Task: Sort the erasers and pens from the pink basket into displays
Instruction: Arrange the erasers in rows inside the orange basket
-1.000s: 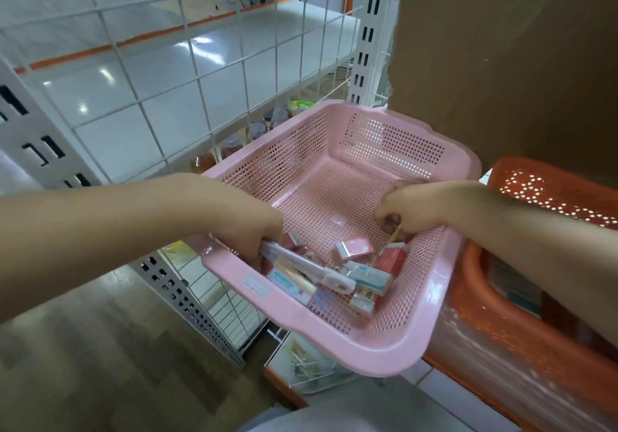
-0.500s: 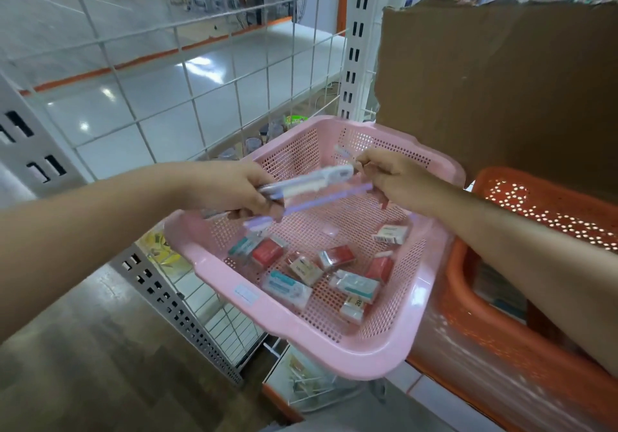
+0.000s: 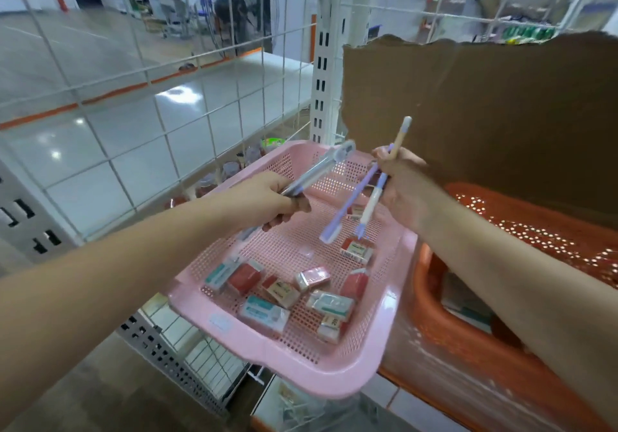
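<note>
The pink basket (image 3: pixel 337 378) sits on the shelf edge with several wrapped erasers (image 3: pixel 264 314) in red, teal and white on its mesh floor. Above it, my left hand (image 3: pixel 267 201) grips a clear grey pen (image 3: pixel 317 172) that points up and to the right. My right hand (image 3: pixel 406 186) holds two pens above the basket's far right side: a purple pen (image 3: pixel 347 211) slanting down-left and a cream pen (image 3: pixel 369 209) with its top end sticking up past my fingers.
An orange basket (image 3: pixel 501 298) stands right of the pink one, touching it. A brown cardboard sheet (image 3: pixel 485 114) rises behind both. A white wire grid panel (image 3: pixel 133 97) and a slotted shelf post (image 3: pixel 322 64) stand at the left and back. Lower shelves show beneath.
Both hands came up out of the basket with pens. The pens, held together half a second ago, are now split: one in my left hand, two in my right.
</note>
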